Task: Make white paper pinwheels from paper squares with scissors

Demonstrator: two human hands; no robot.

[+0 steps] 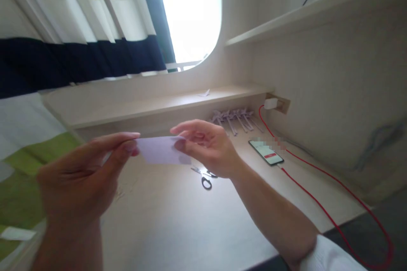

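A small sheet of pale purple paper (160, 150) is held up in front of me above the desk, its upper edge straight and level. My left hand (85, 173) pinches its upper left corner between thumb and forefinger. At the right end, my right hand (210, 146) grips the paper with the thumb on the near face, while its forefinger sticks out above the top edge. Fingers behind the sheet are partly hidden. Beneath the right hand, scissors (206, 183) with dark handles lie on the desk, partly covered by that hand.
Several purple paper pinwheels (233, 118) lie at the back of the desk (178, 220). A phone (266, 152) on the right connects to a red cable (314, 199) from a wall charger (271, 103). A folded white paper piece (205, 93) rests on the ledge (159, 103). Curtains (121, 55) hang left.
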